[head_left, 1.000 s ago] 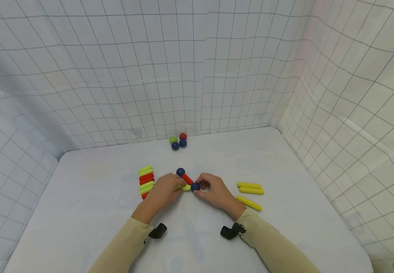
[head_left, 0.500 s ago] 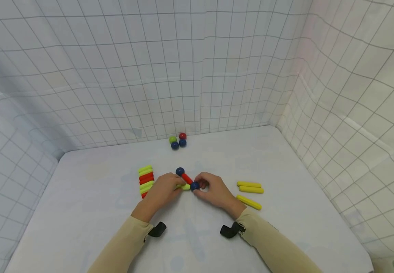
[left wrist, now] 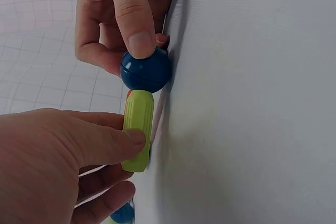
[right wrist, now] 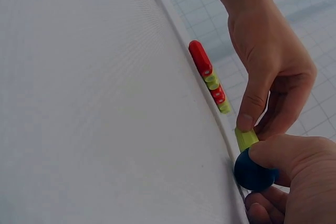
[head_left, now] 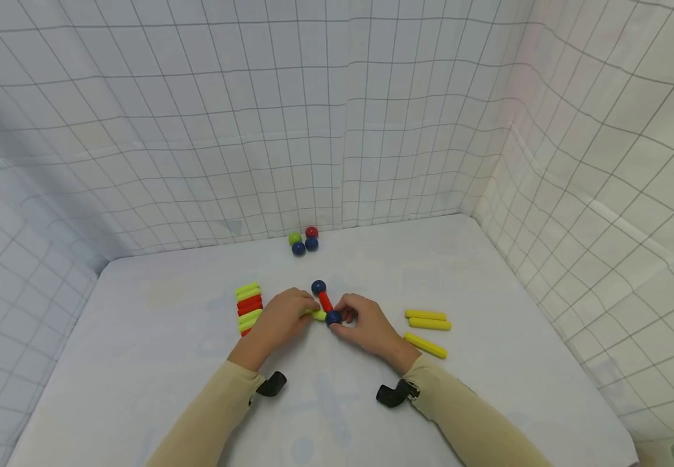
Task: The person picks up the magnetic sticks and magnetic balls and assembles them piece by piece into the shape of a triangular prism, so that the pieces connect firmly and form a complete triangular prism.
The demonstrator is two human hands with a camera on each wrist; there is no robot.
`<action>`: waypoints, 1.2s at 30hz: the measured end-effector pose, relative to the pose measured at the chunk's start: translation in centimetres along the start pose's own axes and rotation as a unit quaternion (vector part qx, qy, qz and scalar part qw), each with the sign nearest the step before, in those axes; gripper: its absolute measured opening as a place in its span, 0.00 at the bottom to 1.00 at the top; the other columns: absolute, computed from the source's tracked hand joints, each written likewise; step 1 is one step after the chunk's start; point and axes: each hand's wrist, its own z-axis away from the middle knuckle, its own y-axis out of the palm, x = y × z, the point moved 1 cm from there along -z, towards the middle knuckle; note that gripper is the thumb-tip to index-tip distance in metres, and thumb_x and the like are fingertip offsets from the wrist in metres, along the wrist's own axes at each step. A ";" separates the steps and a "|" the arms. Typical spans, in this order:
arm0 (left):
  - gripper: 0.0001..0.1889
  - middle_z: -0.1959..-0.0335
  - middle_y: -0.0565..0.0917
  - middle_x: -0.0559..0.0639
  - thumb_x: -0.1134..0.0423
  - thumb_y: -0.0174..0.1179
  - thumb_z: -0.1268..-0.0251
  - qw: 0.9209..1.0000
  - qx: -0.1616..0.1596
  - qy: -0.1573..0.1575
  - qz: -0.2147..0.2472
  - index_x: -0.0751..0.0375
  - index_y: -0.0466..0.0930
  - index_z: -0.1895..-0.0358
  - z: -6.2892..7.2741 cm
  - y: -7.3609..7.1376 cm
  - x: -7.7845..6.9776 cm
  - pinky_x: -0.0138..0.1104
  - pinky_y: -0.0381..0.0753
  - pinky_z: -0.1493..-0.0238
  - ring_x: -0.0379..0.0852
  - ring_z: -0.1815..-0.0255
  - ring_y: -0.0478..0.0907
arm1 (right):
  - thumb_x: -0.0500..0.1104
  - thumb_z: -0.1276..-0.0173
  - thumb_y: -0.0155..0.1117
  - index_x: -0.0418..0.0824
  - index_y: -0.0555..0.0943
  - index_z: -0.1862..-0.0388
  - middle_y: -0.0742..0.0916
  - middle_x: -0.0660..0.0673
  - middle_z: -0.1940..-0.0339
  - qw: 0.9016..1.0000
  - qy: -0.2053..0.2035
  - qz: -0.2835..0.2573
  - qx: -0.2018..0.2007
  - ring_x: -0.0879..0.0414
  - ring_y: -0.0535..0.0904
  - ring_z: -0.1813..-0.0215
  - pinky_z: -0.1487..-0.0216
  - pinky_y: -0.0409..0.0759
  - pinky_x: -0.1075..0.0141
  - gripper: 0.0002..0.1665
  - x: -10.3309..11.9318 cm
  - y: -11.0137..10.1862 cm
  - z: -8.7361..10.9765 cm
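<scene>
Head view: the white table (head_left: 517, 337) reaches back to a grid-patterned cloth wall (head_left: 290, 130), and its right edge runs well apart from the right hand (head_left: 367, 324). A wide stretch of tabletop lies between the left hand (head_left: 283, 316) and the left edge. Nearer at hand, a row of green and red rods (head_left: 249, 305) sits just beside the left hand, three yellow rods (head_left: 428, 323) lie near the right wrist, and a cluster of four balls (head_left: 298, 248) stands near the back edge.

Between the hands, the left thumb and fingers pinch a light-green rod (left wrist: 139, 114), with its far end meeting a blue ball (left wrist: 146, 71). The right thumb presses on that ball while the fingers curl round its other side. A red rod (head_left: 325, 301) angles away from the same ball to a second blue ball (head_left: 318, 287), beyond the fingertips. How deeply the green rod sits in the ball is hard to judge from these angles.
</scene>
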 end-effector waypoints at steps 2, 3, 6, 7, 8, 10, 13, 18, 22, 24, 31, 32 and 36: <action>0.10 0.52 0.91 0.52 0.70 0.76 0.32 1.000 0.003 0.001 -0.002 0.59 0.94 0.50 -0.1 -0.1 0.1 0.47 0.83 0.36 0.54 0.44 0.84 | 0.39 0.31 0.80 0.48 0.85 0.54 0.84 0.55 0.61 1.000 0.002 0.001 0.001 0.58 0.80 0.58 0.54 0.83 0.64 0.12 0.0 0.0 0.0; 0.10 0.52 0.91 0.52 0.70 0.75 0.32 1.000 0.004 0.004 -0.002 0.59 0.94 0.50 -0.2 -0.1 0.1 0.47 0.83 0.36 0.53 0.44 0.84 | 0.39 0.31 0.80 0.48 0.85 0.54 0.84 0.55 0.61 1.000 0.002 0.003 0.000 0.58 0.80 0.58 0.54 0.82 0.64 0.12 0.0 0.1 0.0; 0.10 0.52 0.91 0.51 0.70 0.75 0.32 1.000 0.004 0.013 -0.001 0.59 0.94 0.50 -0.3 -0.1 0.4 0.46 0.83 0.37 0.53 0.45 0.84 | 0.39 0.31 0.81 0.48 0.85 0.54 0.84 0.56 0.61 1.000 0.003 0.006 0.000 0.58 0.80 0.59 0.54 0.82 0.64 0.13 -0.1 0.1 0.0; 0.10 0.52 0.91 0.51 0.70 0.75 0.32 1.000 0.004 0.015 -0.002 0.59 0.94 0.50 -0.3 -0.1 0.5 0.46 0.83 0.37 0.52 0.45 0.84 | 0.39 0.32 0.81 0.48 0.85 0.54 0.84 0.56 0.61 1.000 0.002 0.007 0.000 0.58 0.80 0.59 0.54 0.83 0.63 0.13 -0.1 0.1 0.0; 0.10 0.52 0.91 0.51 0.71 0.75 0.32 1.000 0.003 0.017 -0.001 0.60 0.94 0.50 -0.3 -0.1 0.6 0.47 0.83 0.37 0.53 0.44 0.84 | 0.39 0.32 0.81 0.48 0.84 0.54 0.84 0.56 0.61 1.000 0.001 0.008 0.000 0.58 0.80 0.59 0.54 0.83 0.63 0.13 -0.1 0.1 0.0; 0.11 0.51 0.91 0.51 0.71 0.74 0.31 1.000 0.003 0.015 0.006 0.61 0.93 0.49 -0.2 -0.3 0.8 0.48 0.83 0.36 0.54 0.43 0.84 | 0.39 0.32 0.81 0.48 0.84 0.54 0.84 0.56 0.61 1.000 0.000 0.007 0.000 0.58 0.80 0.59 0.54 0.83 0.63 0.13 -0.1 0.1 -0.1; 0.12 0.48 0.90 0.52 0.70 0.73 0.30 0.999 0.003 -0.008 0.033 0.61 0.92 0.45 -0.1 -0.9 1.3 0.51 0.82 0.35 0.56 0.41 0.84 | 0.39 0.32 0.81 0.48 0.84 0.54 0.84 0.56 0.61 1.000 -0.004 0.010 0.001 0.59 0.80 0.59 0.54 0.83 0.64 0.13 -0.1 0.2 0.0; 0.14 0.44 0.89 0.53 0.66 0.72 0.26 0.995 -0.024 -0.058 0.074 0.60 0.91 0.41 -0.5 -2.3 3.1 0.50 0.85 0.40 0.54 0.46 0.85 | 0.39 0.31 0.79 0.49 0.85 0.53 0.84 0.56 0.60 1.000 -0.004 0.021 -0.006 0.59 0.79 0.58 0.54 0.83 0.64 0.12 -0.2 0.2 0.0; 0.14 0.43 0.89 0.55 0.65 0.70 0.24 0.993 -0.051 -0.083 0.073 0.61 0.90 0.40 -1.6 -3.6 4.8 0.49 0.86 0.42 0.55 0.48 0.85 | 0.40 0.31 0.79 0.49 0.85 0.52 0.84 0.56 0.59 1.000 0.002 0.022 -0.010 0.59 0.80 0.58 0.53 0.83 0.63 0.13 -0.2 0.1 0.1; 0.14 0.43 0.89 0.56 0.65 0.69 0.23 0.991 -0.062 -0.093 0.077 0.62 0.90 0.39 -2.4 -4.3 5.5 0.50 0.85 0.42 0.56 0.48 0.85 | 0.39 0.31 0.79 0.49 0.85 0.52 0.84 0.56 0.59 1.000 0.003 0.022 -0.013 0.59 0.80 0.58 0.54 0.83 0.63 0.13 -0.4 0.0 0.1; 0.15 0.43 0.88 0.61 0.66 0.67 0.21 0.984 -0.086 -0.125 0.094 0.65 0.88 0.38 -5.4 -5.9 7.6 0.52 0.85 0.40 0.60 0.45 0.85 | 0.38 0.31 0.79 0.48 0.86 0.51 0.85 0.56 0.58 1.000 -0.007 0.012 -0.012 0.59 0.80 0.58 0.54 0.83 0.63 0.13 -0.6 0.0 0.0; 0.15 0.42 0.88 0.62 0.66 0.67 0.21 0.983 -0.086 -0.129 0.094 0.65 0.87 0.37 -5.8 -5.9 7.8 0.52 0.84 0.40 0.60 0.45 0.84 | 0.38 0.31 0.79 0.48 0.86 0.51 0.85 0.56 0.58 1.000 -0.009 0.010 -0.011 0.59 0.80 0.57 0.54 0.83 0.63 0.13 -0.6 0.0 0.0; 0.17 0.38 0.85 0.63 0.65 0.66 0.20 0.985 -0.073 -0.133 0.084 0.65 0.85 0.34 -7.1 -5.6 8.1 0.53 0.84 0.38 0.61 0.42 0.84 | 0.38 0.31 0.79 0.48 0.85 0.51 0.85 0.56 0.58 1.000 -0.009 0.005 -0.011 0.59 0.80 0.57 0.53 0.84 0.64 0.13 -0.7 0.2 0.1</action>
